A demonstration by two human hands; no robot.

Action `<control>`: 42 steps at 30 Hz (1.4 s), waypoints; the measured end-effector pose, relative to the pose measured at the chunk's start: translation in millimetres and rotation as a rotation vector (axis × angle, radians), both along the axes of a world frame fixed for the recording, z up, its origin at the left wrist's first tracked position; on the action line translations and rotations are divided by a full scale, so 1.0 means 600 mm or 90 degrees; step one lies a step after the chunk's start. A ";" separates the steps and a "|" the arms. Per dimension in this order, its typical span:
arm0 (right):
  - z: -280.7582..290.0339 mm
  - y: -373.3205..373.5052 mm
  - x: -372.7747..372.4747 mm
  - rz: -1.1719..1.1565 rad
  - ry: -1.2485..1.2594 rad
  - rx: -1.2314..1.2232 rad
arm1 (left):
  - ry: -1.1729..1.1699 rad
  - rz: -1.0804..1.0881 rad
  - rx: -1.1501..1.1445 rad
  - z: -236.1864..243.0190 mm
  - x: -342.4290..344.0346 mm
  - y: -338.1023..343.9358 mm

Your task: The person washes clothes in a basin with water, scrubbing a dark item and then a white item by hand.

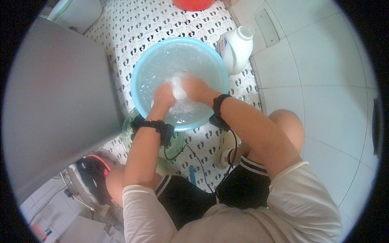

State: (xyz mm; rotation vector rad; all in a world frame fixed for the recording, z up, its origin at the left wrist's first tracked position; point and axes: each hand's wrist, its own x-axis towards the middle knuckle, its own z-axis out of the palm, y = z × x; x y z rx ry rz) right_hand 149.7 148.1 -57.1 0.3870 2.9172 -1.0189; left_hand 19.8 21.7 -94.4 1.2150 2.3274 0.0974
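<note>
Sudsy white soft bundle (pixel 178 92): between left hand (pixel 163 96) and right hand (pixel 195 89), each grip curled closed on it, fingertips hidden; held inside round light-blue plastic basin (pixel 135 77), presumably so drips fall back. White plastic bottle (pixel 237 56): beside basin, apparently for easy reach.

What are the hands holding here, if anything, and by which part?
A white thing seems held between left hand and right hand; which part cannot be told.

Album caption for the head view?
Left hand and right hand with something white between them, in a blue basin of water.
</note>
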 end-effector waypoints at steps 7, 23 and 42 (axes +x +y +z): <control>0.011 -0.018 0.006 -0.067 -0.010 0.052 | 0.087 0.011 0.030 0.050 0.040 0.008; 0.100 0.081 0.003 0.091 -0.202 -0.217 | -0.386 -0.009 0.024 0.181 -0.036 -0.046; 0.149 0.041 0.055 -0.065 0.191 -0.059 | -0.073 0.114 0.400 0.212 0.019 -0.060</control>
